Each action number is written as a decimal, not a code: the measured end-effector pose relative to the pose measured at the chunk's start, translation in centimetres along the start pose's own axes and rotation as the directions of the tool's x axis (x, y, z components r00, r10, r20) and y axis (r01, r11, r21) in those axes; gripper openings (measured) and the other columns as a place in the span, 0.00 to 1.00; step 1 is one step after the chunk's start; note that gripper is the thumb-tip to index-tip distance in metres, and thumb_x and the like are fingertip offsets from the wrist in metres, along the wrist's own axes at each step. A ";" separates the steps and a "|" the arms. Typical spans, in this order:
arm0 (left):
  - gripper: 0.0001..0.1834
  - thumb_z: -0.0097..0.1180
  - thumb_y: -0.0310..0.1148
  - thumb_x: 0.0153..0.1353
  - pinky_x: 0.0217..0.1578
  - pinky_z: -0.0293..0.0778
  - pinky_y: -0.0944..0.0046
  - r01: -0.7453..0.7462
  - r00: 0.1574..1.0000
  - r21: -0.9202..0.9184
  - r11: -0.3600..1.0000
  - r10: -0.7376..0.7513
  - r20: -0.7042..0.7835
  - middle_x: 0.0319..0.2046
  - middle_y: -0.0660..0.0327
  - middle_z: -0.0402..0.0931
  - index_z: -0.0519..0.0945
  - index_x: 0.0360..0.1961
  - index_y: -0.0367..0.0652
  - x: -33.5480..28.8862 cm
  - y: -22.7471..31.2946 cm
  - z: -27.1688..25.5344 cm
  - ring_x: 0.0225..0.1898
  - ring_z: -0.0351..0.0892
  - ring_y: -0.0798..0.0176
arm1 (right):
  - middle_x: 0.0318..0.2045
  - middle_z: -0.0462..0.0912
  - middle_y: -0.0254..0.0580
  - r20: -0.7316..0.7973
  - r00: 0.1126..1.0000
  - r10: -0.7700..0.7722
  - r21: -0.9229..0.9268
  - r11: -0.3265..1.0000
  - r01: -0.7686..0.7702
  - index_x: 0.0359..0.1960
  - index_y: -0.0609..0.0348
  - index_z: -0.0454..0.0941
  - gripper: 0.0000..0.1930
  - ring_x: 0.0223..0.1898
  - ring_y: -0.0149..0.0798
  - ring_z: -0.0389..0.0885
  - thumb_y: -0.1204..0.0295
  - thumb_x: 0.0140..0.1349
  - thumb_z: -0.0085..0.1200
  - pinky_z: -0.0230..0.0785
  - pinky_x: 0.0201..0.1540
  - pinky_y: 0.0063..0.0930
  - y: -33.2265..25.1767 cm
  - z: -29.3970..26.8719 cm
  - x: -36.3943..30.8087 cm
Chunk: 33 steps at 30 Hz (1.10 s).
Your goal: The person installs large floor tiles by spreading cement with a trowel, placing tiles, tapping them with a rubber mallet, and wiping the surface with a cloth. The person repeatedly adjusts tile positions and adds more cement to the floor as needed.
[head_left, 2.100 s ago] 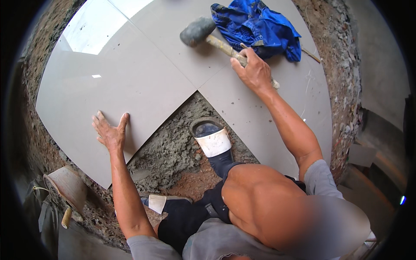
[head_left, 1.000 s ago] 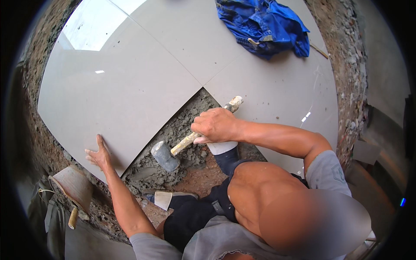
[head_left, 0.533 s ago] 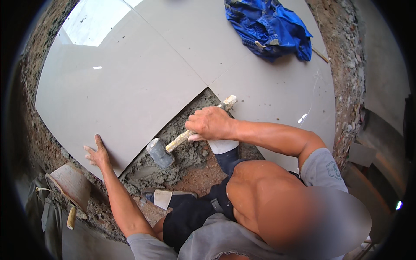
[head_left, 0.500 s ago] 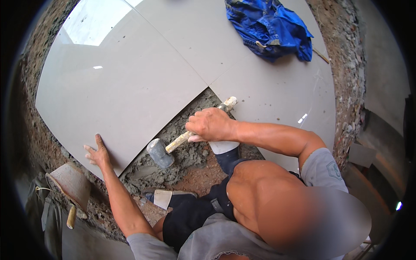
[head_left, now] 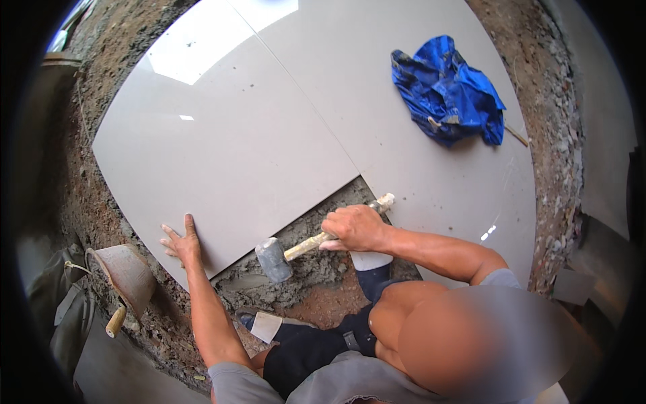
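My left hand (head_left: 184,246) lies flat with its fingers apart on the near left corner of a large, glossy light grey tile (head_left: 235,155). In my right hand (head_left: 358,227) is a mallet (head_left: 274,261), gripped by its pale, mortar-smeared handle. Its dark grey head points left and hangs over or rests on the rough grey mortar (head_left: 262,291); I cannot tell which. This mortar shows beside the tile's near edge, between it and another grey tile (head_left: 464,195) at the right. My right wrist passes above a leg in a dark sock.
A crumpled blue cloth garment (head_left: 449,91) lies on the far right tile, by a thin stick (head_left: 517,136). A dirty bucket (head_left: 128,273) with a wooden-handled tool (head_left: 116,322) stands at the left. Rubble and soil (head_left: 555,135) border the tiles.
The view has shifted, so tiles, garment and bucket appear lower and further right. Both hands keep about the same places against the tiles, the right one still holding the mallet.
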<state>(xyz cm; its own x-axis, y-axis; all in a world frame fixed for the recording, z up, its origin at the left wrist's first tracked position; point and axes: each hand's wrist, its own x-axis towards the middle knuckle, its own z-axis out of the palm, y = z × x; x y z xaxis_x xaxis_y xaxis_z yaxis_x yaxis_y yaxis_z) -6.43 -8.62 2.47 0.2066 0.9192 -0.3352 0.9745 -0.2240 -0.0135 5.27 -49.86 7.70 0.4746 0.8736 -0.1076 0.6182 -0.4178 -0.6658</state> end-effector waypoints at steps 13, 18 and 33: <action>0.62 0.53 0.78 0.43 0.59 0.44 0.18 0.016 0.996 -0.014 1.000 -0.015 0.085 0.74 0.50 0.29 0.42 0.73 0.63 -1.4 1.4 -2.0 0.73 0.26 0.37 | 0.23 0.79 0.41 -0.231 0.950 0.210 -0.040 0.974 -0.225 0.27 0.57 0.77 0.21 0.25 0.45 0.80 0.50 0.52 0.65 0.73 0.27 0.37 1.6 -4.4 5.9; 0.61 0.54 0.76 0.44 0.60 0.43 0.19 0.020 0.995 -0.022 1.000 -0.018 0.097 0.74 0.51 0.29 0.42 0.73 0.64 -1.7 1.7 -2.4 0.73 0.26 0.38 | 0.25 0.80 0.43 -0.257 0.866 0.429 0.039 0.900 -0.435 0.30 0.56 0.77 0.21 0.27 0.47 0.82 0.50 0.52 0.65 0.74 0.30 0.41 2.6 -5.7 6.0; 0.60 0.58 0.73 0.45 0.62 0.41 0.21 0.028 0.994 -0.070 0.997 -0.020 0.104 0.74 0.52 0.30 0.42 0.73 0.65 -2.1 2.0 -2.9 0.74 0.25 0.40 | 0.29 0.82 0.48 -0.673 0.311 0.671 0.320 0.643 -0.696 0.34 0.56 0.77 0.18 0.33 0.53 0.81 0.55 0.54 0.65 0.70 0.37 0.43 11.7 -7.6 1.1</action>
<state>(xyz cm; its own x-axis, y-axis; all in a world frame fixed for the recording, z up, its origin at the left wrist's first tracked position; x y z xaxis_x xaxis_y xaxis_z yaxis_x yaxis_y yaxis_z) -4.67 -10.08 5.90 0.1766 0.8849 -0.4310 0.9836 -0.1752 0.0435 17.83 -55.71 5.41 0.9841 -0.1767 0.0162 -0.1333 -0.7968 -0.5893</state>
